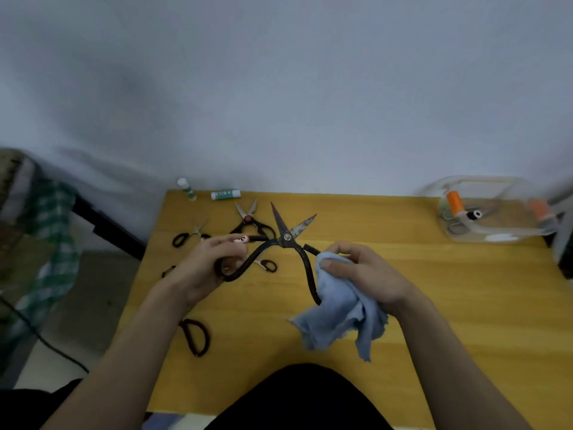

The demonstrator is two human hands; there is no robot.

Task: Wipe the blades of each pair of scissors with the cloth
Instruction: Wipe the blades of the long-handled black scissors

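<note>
Large dark iron scissors [286, 235] are held above the yellow table [434, 290], blades spread and pointing away; the right blade looks rusty. My left hand [210, 265] grips their left handle loop. My right hand [362, 271] grips a light blue cloth [338, 318], bunched against the right handle, with its loose end hanging down. Kitchen scissors [249, 220] with black handles lie open behind. Small scissors [189, 235] lie at the left. Another small pair [268, 265] shows under the held scissors. A dark handle loop [195, 336] lies beside my left forearm.
Two glue sticks [225, 194] [187, 188] sit at the table's far left edge. A clear plastic box [490, 212] with orange-capped items stands at the far right. A wall runs behind the table. A checked cloth [52, 243] hangs off to the left.
</note>
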